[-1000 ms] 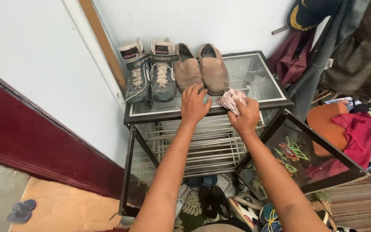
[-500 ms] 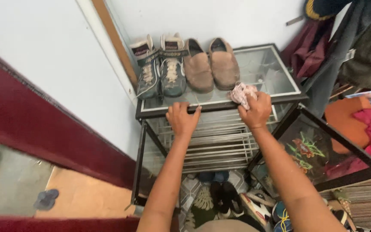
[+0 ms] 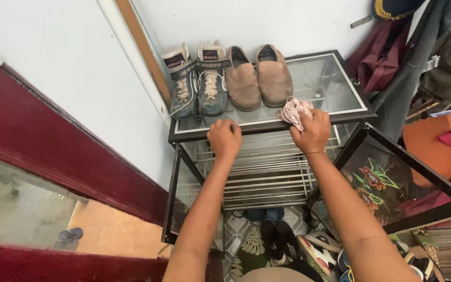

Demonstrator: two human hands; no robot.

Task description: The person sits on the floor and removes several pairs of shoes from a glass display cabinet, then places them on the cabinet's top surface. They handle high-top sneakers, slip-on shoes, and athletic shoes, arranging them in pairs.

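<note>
A black-framed shoe cabinet with a glass top [image 3: 335, 83] stands against the wall. My left hand [image 3: 224, 139] grips its front edge, fingers curled over the frame. A crumpled pink cloth [image 3: 294, 110] is held in my right hand [image 3: 311, 131], which presses it on the glass near the front edge. On the glass behind sit a pair of grey-blue high-top sneakers [image 3: 198, 79] and a pair of brown slip-on shoes [image 3: 258, 77].
The cabinet's glass door [image 3: 392, 177] with a flower pattern hangs open to the right. Wire shelves [image 3: 267, 172] lie inside. Several shoes [image 3: 288, 245] sit on the floor below. Clothes [image 3: 429, 57] hang at right. A dark red wall band [image 3: 53, 151] runs at left.
My left hand slid back from the glass top to the front edge. My right hand with the cloth stayed near the front of the glass. The camera shifted slightly.
</note>
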